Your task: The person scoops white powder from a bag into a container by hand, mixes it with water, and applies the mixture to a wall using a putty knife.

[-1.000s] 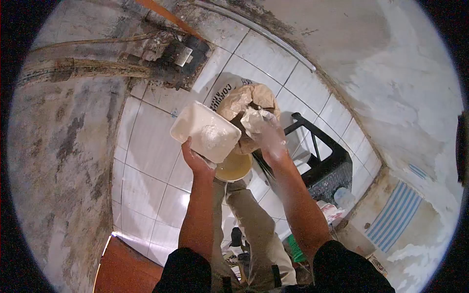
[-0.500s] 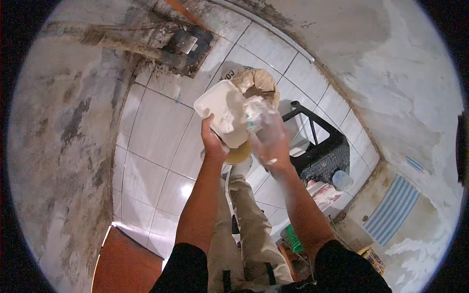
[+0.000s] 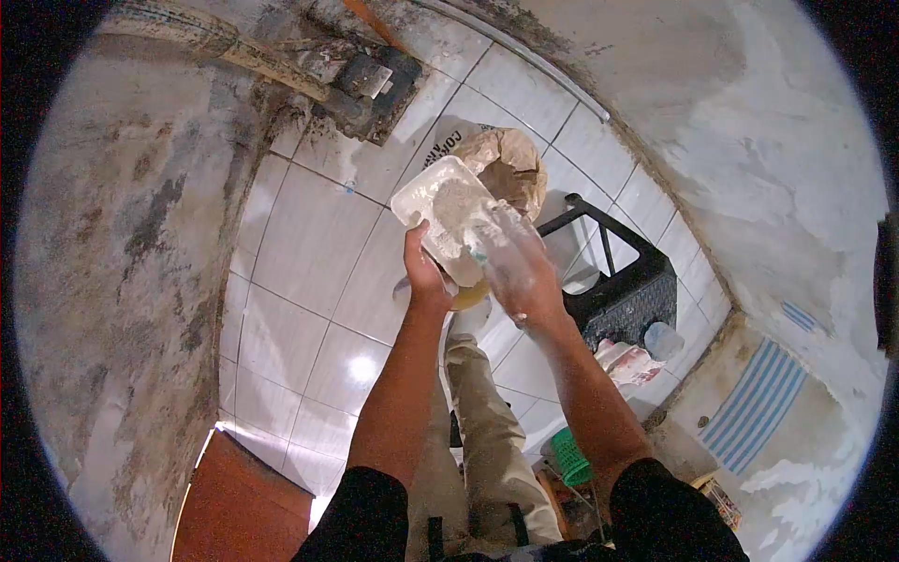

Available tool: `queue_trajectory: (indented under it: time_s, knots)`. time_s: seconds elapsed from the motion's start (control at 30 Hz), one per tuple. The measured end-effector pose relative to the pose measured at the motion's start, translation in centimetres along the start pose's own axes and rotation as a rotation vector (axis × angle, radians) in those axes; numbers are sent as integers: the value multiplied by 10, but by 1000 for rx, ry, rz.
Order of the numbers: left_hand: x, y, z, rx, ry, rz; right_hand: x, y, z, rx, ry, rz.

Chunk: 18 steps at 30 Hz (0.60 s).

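Gripping the white tray [image 3: 419, 199] mid-frame, left hand [image 3: 428, 281] has fingers clamped on its near edge, probably so no powder [image 3: 456, 204] spills. Right hand [image 3: 526, 281] is over the right side, fingers too blurry to tell. Open paper sack [image 3: 531, 176] sits just beyond.

This seems to be a small room under repair, or a simple work corner inside a building; which of the two, I cannot tell surely. The floor [image 3: 314, 229] is of large, pale, shiny tiles with dark joints. The left wall [image 3: 103, 309] is rough and grey, with many dark stains, and the right wall [image 3: 758, 140] has uneven, patchy plaster. A thick, dirty pipe-like piece [image 3: 201, 36] runs at the upper left. On the floor stand an opened paper sack [image 3: 526, 173] with printed letters and a black plastic-looking piece [image 3: 623, 304]. A green basket [image 3: 569, 457] is lower down.
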<state>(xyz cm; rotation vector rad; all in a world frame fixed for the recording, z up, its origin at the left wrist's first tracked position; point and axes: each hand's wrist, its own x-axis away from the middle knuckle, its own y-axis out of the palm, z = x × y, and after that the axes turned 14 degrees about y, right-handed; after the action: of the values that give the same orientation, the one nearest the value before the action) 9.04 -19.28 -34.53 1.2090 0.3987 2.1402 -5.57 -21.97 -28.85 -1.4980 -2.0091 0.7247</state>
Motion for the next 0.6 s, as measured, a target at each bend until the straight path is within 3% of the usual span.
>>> queue_trajectory:
  time_s: [0.03, 0.17, 0.23, 0.37, 0.43, 0.6]
  knots:
    - [-1, -1, -2, 14, 2, -10, 1, -1, 0, 155, -34, -45]
    - [-4, -6, -3, 43, -24, -32, 1, -7, -5, 56, 11, -66]
    - [0, -4, -3, 43, -46, -26, 5, -9, -13, -12, 82, 71]
    - [10, 8, -2, 31, -47, -65, 19, -6, -14, 59, -18, 15]
    - [9, 9, -1, 23, -52, -36, 28, -8, -19, -25, 48, 192]
    - [13, 4, -2, -79, -102, -86, 33, -16, -21, 16, -18, 247]
